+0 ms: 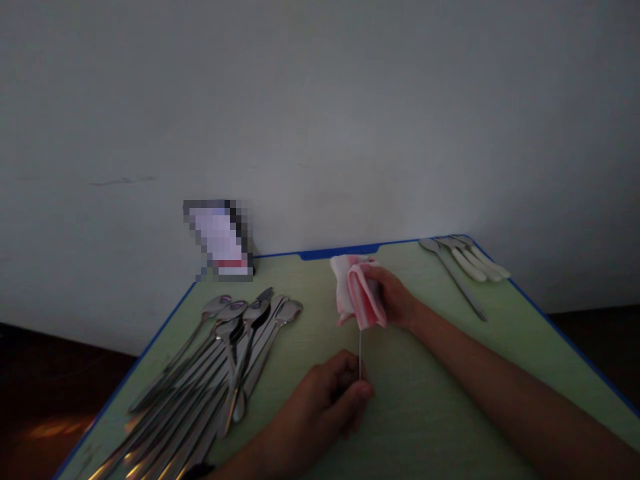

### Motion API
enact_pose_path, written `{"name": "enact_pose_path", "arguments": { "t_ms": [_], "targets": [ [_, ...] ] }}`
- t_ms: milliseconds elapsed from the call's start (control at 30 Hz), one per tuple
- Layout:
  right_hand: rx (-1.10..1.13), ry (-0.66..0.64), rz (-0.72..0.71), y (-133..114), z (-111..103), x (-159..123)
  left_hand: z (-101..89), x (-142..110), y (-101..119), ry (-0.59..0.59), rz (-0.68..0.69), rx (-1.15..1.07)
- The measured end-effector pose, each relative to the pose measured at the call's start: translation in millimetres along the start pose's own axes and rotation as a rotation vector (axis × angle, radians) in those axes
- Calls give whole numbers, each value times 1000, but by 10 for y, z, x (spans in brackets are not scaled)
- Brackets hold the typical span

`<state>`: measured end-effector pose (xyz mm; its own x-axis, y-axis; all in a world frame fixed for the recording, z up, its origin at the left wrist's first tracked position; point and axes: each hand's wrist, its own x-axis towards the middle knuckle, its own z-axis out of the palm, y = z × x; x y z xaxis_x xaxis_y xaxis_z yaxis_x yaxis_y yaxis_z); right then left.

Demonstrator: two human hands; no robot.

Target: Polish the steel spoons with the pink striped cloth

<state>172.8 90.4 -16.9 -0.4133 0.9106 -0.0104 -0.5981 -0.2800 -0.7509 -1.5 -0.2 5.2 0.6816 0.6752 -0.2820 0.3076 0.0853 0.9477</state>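
My left hand (pixel 325 408) is closed in a pinch around the lower part of a thin metal piece of cutlery (pixel 360 352), which stands nearly upright above the table. Its top end is hidden inside a folded pink and white cloth (pixel 349 288), so I cannot tell what kind it is. Wrapped from the right, my right hand (pixel 393 297) grips this cloth around the cutlery. To the left of my left hand lies a heap of metal spoons and other long-handled cutlery (pixel 239 340), their handles pointing toward me.
At the far right of the light green table (pixel 400 407) lie a long metal spoon (pixel 457 287) and several white-handled pieces of cutlery (pixel 467 261). A blurred-out phone-like device (pixel 220 240) leans at the back left. Behind the blue table edge (pixel 340 253) rises a grey wall (pixel 320 120).
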Motion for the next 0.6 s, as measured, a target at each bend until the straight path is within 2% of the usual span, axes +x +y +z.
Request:
{"name": "enact_pose_path", "arguments": {
  "t_ms": [200, 367, 500, 600],
  "targets": [
    [-160, 193, -38, 62, -23, 41, 2, -5, -11, 62, -17, -95],
    [-249, 235, -19, 52, -33, 41, -11, -6, 3, 35, 14, 4],
    [-298, 367, -21, 27, -37, 33, -22, -9, 35, 5, 34, 102],
    [-271, 434, -25, 19, -28, 32, -24, -9, 38, 0, 18, 88]
  ]
}}
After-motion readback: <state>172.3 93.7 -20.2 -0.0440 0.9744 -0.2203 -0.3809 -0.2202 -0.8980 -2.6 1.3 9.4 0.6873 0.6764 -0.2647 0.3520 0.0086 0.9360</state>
